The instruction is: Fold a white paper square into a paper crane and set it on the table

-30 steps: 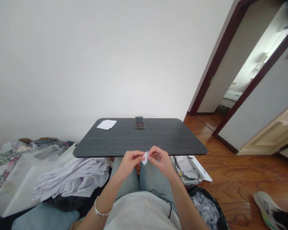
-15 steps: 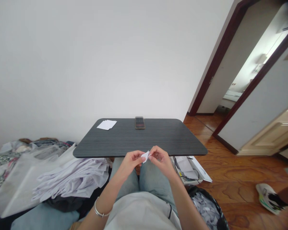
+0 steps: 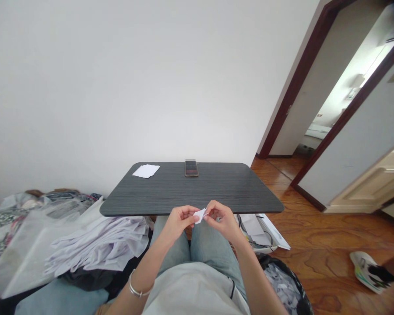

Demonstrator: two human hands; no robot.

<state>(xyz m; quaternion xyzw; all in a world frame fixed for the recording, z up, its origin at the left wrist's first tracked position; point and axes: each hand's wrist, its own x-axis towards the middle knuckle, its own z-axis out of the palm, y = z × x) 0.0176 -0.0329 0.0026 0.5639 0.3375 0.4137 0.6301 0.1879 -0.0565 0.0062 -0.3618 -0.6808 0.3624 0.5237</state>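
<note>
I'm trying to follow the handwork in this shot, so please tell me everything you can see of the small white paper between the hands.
The small piece of white paper looks thin and matte, and it forms a small angular shape with pointed corners; its exact folds are too small to tell. It is held up in the air, pinched between the fingertips of the left hand and right hand, and appears against the near edge of the dark table.

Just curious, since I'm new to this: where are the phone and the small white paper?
Phone (image 3: pixel 191 168), head view, point on the middle of its upward face.
Small white paper (image 3: pixel 199 215), head view, point on its visible middle.
</note>
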